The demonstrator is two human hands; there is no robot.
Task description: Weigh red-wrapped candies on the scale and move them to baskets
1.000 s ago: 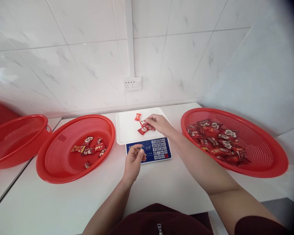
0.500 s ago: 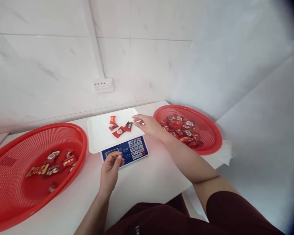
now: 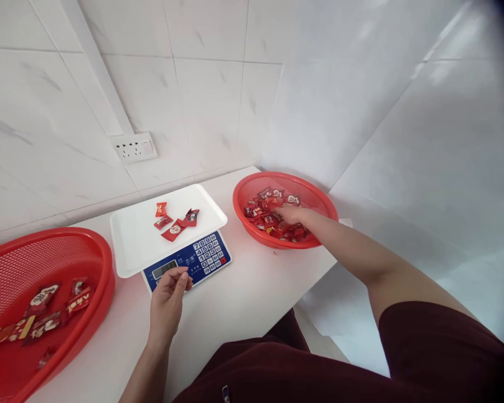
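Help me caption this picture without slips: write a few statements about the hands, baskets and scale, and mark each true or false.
1. The right hand reaches into the right basket. True.
2. The left hand is inside the left basket. False: the left hand is at the near edge of the blue scale.
3. Wrapped candies lie on the white tray. True.
4. The left basket shows more candies than the right one. False: the left basket shows fewer.
5. A socket panel is on the tiled wall. True.
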